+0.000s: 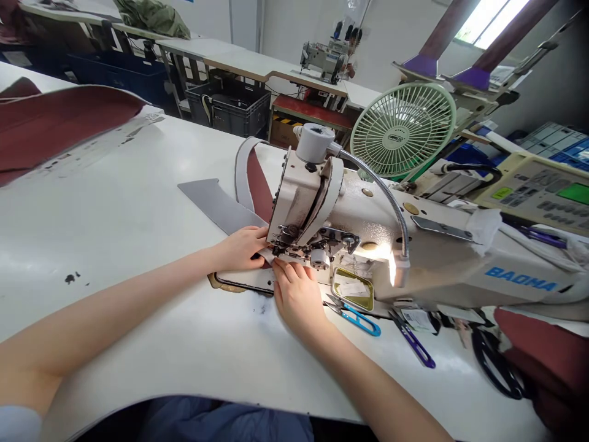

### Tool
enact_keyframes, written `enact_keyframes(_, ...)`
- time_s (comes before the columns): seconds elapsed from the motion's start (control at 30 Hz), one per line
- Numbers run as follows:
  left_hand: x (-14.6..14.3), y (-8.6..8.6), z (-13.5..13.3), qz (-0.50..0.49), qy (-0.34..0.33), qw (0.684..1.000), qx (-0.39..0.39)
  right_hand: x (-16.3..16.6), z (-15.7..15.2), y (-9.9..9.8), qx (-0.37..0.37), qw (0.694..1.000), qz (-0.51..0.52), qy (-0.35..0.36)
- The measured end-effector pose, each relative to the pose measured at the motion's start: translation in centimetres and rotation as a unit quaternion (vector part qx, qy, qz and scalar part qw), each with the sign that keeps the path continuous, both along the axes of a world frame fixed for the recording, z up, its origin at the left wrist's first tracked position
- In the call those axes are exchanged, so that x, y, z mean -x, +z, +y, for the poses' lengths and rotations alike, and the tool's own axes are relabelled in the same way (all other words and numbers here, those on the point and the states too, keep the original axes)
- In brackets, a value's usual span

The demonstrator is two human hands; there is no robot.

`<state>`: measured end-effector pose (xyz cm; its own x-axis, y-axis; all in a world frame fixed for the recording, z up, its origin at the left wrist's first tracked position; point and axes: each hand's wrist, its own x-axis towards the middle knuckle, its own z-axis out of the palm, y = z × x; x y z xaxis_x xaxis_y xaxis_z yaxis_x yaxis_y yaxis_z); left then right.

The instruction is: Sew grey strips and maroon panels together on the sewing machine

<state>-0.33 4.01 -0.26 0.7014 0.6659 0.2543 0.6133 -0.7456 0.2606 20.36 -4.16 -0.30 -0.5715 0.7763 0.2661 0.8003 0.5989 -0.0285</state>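
My left hand lies on a grey fabric strip, fingers curled and pressing it down at the needle area of a white sewing machine. My right hand sits just in front of the presser foot, fingertips pinching the edge of the same piece. The strip runs back left and loops up beside a dark red layer. The needle point itself is hidden by the machine head.
Blue thread snips and purple-handled snips lie right of my right hand. A green fan stands behind the machine. Dark red fabric lies far left and more at the right edge. Black scissors rest nearby.
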Motion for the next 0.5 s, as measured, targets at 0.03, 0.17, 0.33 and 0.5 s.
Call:
enact_keyframes(0.03,0.0,0.1,0.2,-0.001,0.002,1.000,0.001,0.0,0.0,0.0,0.001,1.000,0.000,-0.002)
enact_keyframes(0.17,0.0,0.4,0.7,-0.008,0.002,1.000,0.005,0.0,0.1,0.0,0.007,1.000,0.013,0.000)
enact_keyframes(0.33,0.0,0.2,0.5,-0.011,-0.015,1.000,0.011,-0.1,0.0,0.0,0.009,1.000,0.023,0.002)
enact_keyframes(0.5,1.1,0.6,0.0,0.017,-0.007,0.998,-0.057,-0.3,-0.2,0.3,0.004,1.000,0.025,0.010)
